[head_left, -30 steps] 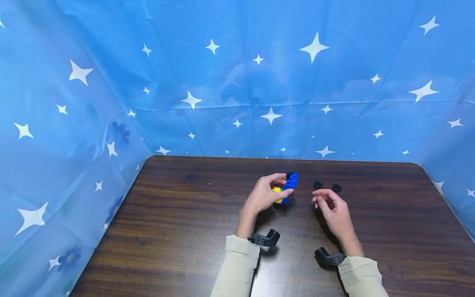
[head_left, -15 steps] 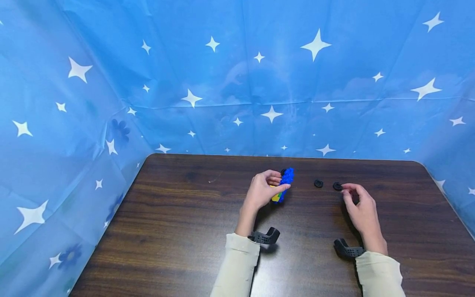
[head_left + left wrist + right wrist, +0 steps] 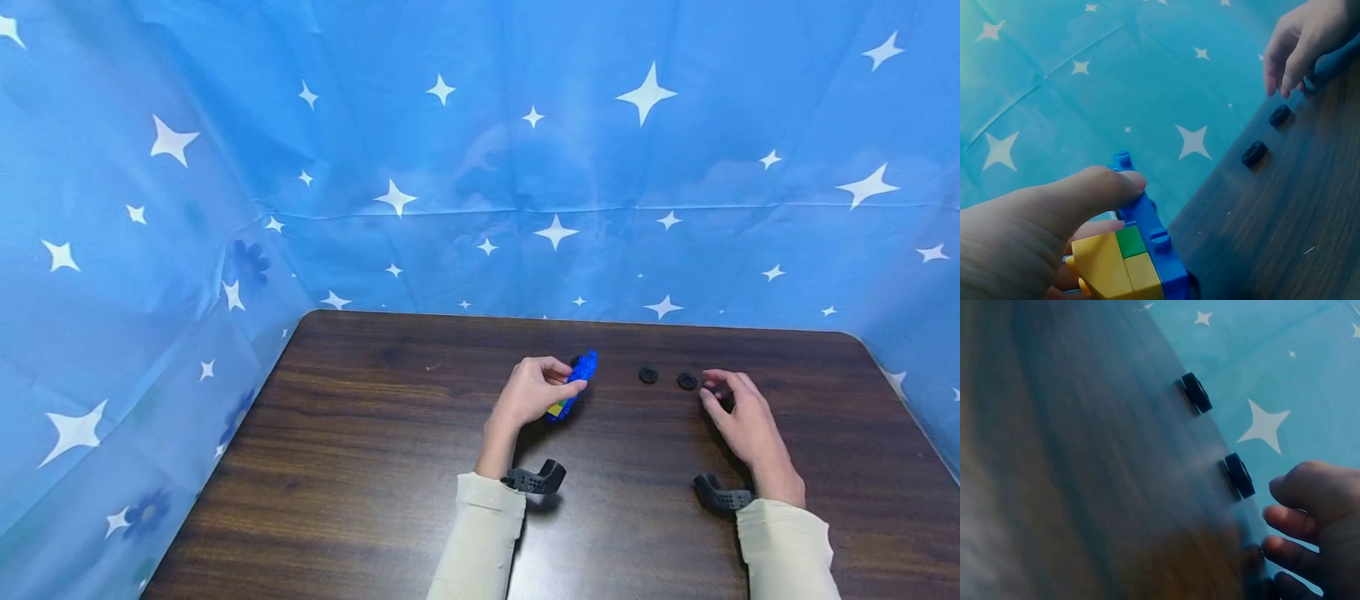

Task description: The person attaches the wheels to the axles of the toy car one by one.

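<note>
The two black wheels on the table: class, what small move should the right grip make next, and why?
Probably ease the right grip toward the nearer black wheel and pinch it: its fingers are open just beside that wheel, while the left grip holds the blue toy piece.

A blue cloth [image 3: 495,158] printed with white four-pointed stars [image 3: 647,93] hangs behind the bench [image 3: 360,433] and along both sides, creased across the back. Darker blue flowers [image 3: 250,261] show at left. The bench's brown wood-grain top has rounded far corners; pale glare [image 3: 551,558] lights its near middle.
</note>
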`<act>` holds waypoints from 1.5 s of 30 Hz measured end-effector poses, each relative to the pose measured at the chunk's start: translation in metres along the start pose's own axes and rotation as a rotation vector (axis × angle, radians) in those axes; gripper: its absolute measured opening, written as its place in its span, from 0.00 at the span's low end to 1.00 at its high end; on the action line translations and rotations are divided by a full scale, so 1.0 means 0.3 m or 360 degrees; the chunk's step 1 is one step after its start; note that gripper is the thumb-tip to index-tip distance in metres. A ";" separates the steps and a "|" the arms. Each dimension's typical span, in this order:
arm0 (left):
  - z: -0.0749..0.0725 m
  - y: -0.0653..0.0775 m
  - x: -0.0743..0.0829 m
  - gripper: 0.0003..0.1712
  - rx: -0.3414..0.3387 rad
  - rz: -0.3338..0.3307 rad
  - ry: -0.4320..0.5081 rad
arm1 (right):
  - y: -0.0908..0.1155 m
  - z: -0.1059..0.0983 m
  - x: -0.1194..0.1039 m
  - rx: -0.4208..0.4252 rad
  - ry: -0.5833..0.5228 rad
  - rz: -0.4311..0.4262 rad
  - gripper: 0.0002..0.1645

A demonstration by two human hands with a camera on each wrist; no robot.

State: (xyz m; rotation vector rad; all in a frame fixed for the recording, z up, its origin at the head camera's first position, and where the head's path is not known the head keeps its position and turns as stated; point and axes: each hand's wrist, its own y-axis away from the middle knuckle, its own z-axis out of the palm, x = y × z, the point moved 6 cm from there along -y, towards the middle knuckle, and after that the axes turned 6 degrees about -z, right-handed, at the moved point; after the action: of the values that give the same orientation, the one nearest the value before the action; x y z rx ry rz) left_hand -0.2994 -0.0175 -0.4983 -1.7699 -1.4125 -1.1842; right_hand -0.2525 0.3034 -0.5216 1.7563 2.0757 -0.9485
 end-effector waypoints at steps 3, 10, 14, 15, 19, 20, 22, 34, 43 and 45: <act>-0.006 0.002 -0.003 0.20 0.0007 -0.0010 -0.0022 | -0.016 0.001 0.016 -0.0080 0.0004 -0.0049 0.22; -0.019 0.001 -0.007 0.20 0.0018 -0.0030 -0.0031 | -0.044 -0.005 0.038 -0.0237 0.0027 -0.0175 0.24; -0.020 0.002 -0.010 0.20 0.0018 -0.0046 -0.0053 | -0.048 -0.012 0.046 -0.0321 0.0011 -0.0263 0.23; -0.020 0.002 -0.010 0.20 0.0019 -0.0048 -0.0056 | -0.049 -0.014 0.048 -0.0335 0.0018 -0.0282 0.23; -0.020 0.002 -0.013 0.20 0.0013 -0.0051 -0.0067 | -0.073 -0.025 0.054 -0.0375 0.0067 -0.0376 0.21; -0.019 0.002 -0.013 0.20 0.0011 -0.0049 -0.0068 | -0.082 -0.028 0.056 -0.0389 0.0086 -0.0405 0.21; -0.020 0.002 -0.012 0.20 0.0006 -0.0043 -0.0065 | -0.104 -0.032 0.059 -0.0423 0.0113 -0.0464 0.20; -0.028 0.002 -0.016 0.20 0.0040 -0.0097 -0.0072 | -0.177 -0.029 0.051 -0.0591 0.0220 -0.0641 0.17; -0.037 0.007 -0.024 0.20 0.0112 -0.0169 -0.0036 | -0.195 -0.017 0.040 -0.0558 0.0184 -0.0755 0.13; -0.036 0.007 -0.026 0.20 0.0101 -0.0171 -0.0037 | -0.197 -0.016 0.036 -0.0556 0.0172 -0.0779 0.13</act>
State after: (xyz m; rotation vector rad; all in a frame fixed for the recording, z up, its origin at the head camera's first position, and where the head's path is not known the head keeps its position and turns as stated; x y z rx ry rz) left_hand -0.3007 -0.0308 -0.5003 -1.6877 -1.5589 -1.1638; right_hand -0.3103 0.3116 -0.5061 1.1726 2.6142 -0.5510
